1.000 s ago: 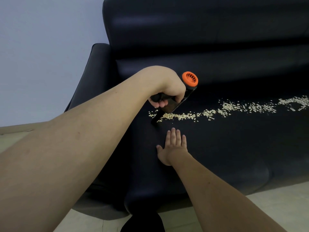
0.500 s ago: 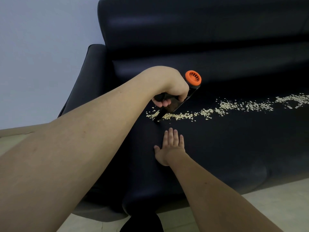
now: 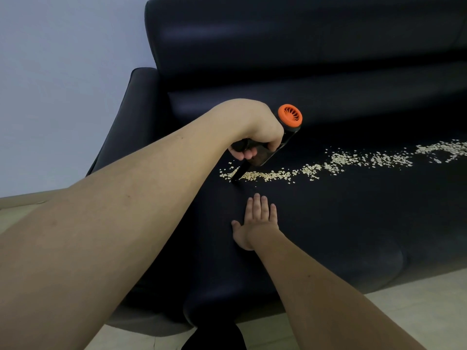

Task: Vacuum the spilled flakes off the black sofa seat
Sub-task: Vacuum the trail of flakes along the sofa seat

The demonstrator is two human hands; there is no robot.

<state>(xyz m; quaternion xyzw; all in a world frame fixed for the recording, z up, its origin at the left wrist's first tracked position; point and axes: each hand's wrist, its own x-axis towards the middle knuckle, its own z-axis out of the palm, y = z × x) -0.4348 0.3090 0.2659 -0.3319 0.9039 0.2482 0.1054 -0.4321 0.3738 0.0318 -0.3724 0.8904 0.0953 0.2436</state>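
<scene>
Flakes [image 3: 341,162] trail rightward across the sofa seat [image 3: 328,236] from the vacuum [image 3: 267,150] nozzle (right hand [image 3: 257,221] flat in front).

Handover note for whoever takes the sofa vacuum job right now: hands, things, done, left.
Left hand: grips the handheld vacuum, orange cap up, nozzle tip down on the seat at the left end of the flakes.
Right hand: flat on the black sofa seat, fingers straight, nearer the front edge than the flakes, holding nothing.
Flakes: a trail running from the nozzle rightward to the frame edge.
Done: nozzle placed at the trail's left end.
Left: nearly the whole trail; work rightward along it.
</scene>
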